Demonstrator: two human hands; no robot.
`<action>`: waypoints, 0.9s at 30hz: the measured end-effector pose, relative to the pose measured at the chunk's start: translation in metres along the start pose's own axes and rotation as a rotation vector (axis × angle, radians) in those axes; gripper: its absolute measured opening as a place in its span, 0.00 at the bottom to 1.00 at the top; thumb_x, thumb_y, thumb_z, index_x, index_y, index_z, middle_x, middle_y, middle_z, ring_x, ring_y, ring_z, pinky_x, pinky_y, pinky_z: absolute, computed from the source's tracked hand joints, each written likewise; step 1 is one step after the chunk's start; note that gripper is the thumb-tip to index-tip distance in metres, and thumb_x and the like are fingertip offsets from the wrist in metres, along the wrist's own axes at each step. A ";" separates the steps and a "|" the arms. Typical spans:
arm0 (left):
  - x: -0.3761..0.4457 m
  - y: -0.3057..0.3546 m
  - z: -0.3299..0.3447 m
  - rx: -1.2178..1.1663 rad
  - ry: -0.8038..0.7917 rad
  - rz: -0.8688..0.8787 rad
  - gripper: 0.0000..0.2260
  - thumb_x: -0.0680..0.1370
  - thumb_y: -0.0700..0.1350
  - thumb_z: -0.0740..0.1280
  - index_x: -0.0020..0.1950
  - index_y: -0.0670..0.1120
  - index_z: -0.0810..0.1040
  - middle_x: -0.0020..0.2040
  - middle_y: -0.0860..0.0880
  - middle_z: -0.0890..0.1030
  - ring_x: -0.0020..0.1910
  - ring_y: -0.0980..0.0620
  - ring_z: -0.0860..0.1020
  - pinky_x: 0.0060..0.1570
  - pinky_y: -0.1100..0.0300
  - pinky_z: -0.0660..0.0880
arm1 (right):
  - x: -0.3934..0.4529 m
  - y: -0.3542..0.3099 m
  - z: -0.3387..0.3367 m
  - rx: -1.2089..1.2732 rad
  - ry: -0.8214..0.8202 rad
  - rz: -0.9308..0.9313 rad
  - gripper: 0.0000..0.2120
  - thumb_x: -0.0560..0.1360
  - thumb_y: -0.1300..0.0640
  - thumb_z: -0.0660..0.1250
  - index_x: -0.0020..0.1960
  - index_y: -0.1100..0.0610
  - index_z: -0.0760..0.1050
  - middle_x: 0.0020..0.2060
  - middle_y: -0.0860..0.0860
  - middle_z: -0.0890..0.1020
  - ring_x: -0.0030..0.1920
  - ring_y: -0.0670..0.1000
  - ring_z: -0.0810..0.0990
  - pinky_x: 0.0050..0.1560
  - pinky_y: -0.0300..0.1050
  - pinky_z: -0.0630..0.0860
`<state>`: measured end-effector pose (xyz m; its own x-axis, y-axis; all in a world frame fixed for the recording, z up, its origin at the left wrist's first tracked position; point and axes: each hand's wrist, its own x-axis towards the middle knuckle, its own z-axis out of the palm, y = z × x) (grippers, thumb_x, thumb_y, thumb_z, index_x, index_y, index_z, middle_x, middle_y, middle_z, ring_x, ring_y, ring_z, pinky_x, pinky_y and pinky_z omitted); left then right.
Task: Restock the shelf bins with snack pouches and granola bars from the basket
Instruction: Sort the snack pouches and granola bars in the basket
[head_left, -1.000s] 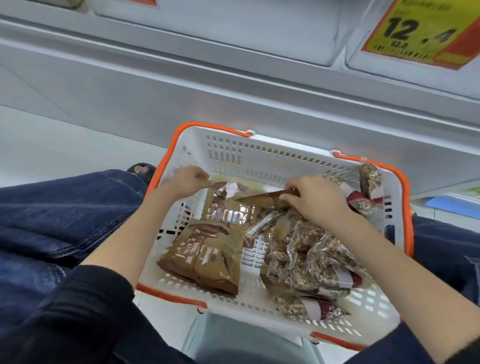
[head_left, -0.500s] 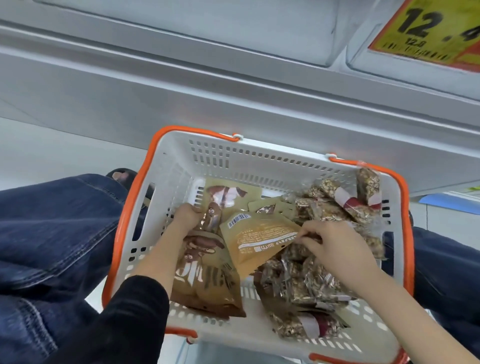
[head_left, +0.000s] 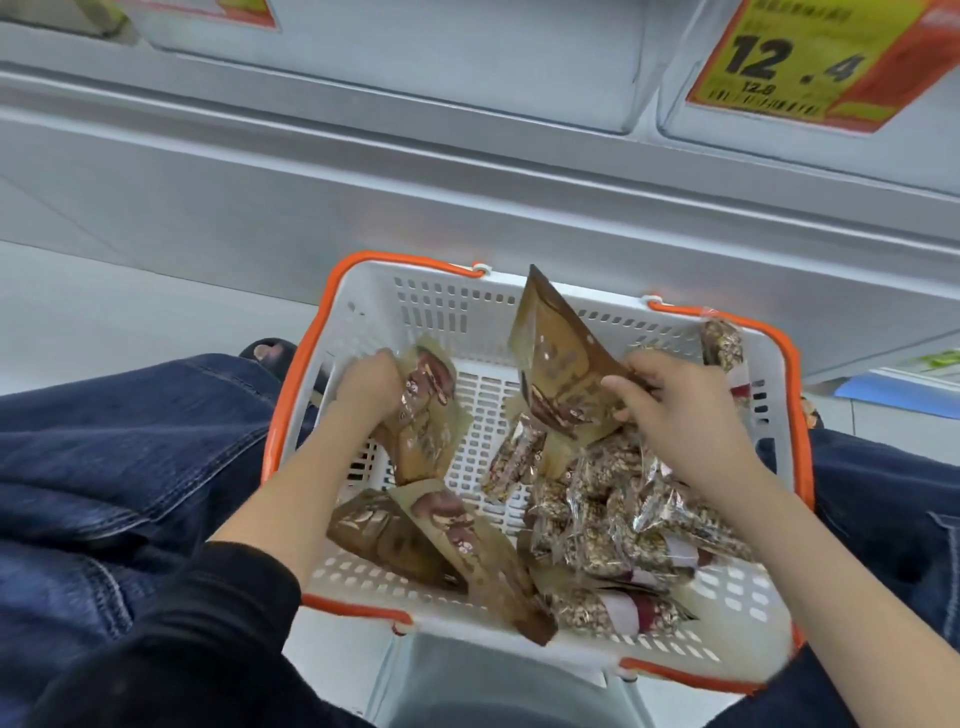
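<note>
Two hands are each closed on a brown snack pouch inside the basket (head_left: 597, 652): the left hand (head_left: 371, 387) has its fingers curled round the top of one pouch (head_left: 423, 415) near the left wall, and the right hand (head_left: 670, 410) pinches a second pouch (head_left: 558, 371) tilted up, its corner above the far rim. Two more pouches (head_left: 415, 540) lie flat at the near left; clear-wrapped granola bars (head_left: 623, 519) heap on the right. This looks like the picking step. Next, both pouches likely need lifting clear of the rim toward the shelf bins (head_left: 467, 57) above, without snagging the bars.
</note>
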<state>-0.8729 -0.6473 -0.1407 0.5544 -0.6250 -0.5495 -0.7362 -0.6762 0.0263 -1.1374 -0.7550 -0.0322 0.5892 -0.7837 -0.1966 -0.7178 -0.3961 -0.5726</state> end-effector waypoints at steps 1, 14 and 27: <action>-0.002 0.000 -0.011 0.026 -0.012 -0.006 0.11 0.79 0.37 0.58 0.60 0.36 0.70 0.58 0.38 0.77 0.58 0.40 0.76 0.54 0.52 0.71 | 0.000 -0.004 -0.001 0.022 -0.013 -0.019 0.09 0.77 0.53 0.66 0.40 0.55 0.75 0.33 0.50 0.82 0.35 0.46 0.83 0.39 0.46 0.78; -0.040 -0.008 -0.012 -1.625 -0.302 -0.262 0.19 0.76 0.48 0.68 0.63 0.42 0.71 0.58 0.42 0.78 0.56 0.46 0.78 0.47 0.57 0.79 | 0.063 -0.027 0.090 -0.053 -0.333 -0.160 0.12 0.81 0.60 0.59 0.59 0.57 0.79 0.48 0.53 0.83 0.46 0.52 0.80 0.46 0.40 0.73; -0.072 0.028 -0.009 -1.053 -0.207 -0.108 0.12 0.77 0.55 0.64 0.43 0.47 0.74 0.40 0.50 0.77 0.38 0.49 0.80 0.32 0.61 0.78 | 0.076 -0.042 0.113 0.331 -0.464 0.025 0.17 0.82 0.58 0.56 0.71 0.53 0.68 0.68 0.52 0.73 0.60 0.52 0.78 0.63 0.51 0.73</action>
<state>-0.9299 -0.6248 -0.0928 0.4476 -0.5305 -0.7199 0.0717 -0.7812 0.6202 -1.0204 -0.7434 -0.1128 0.7283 -0.4692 -0.4994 -0.6234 -0.1509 -0.7672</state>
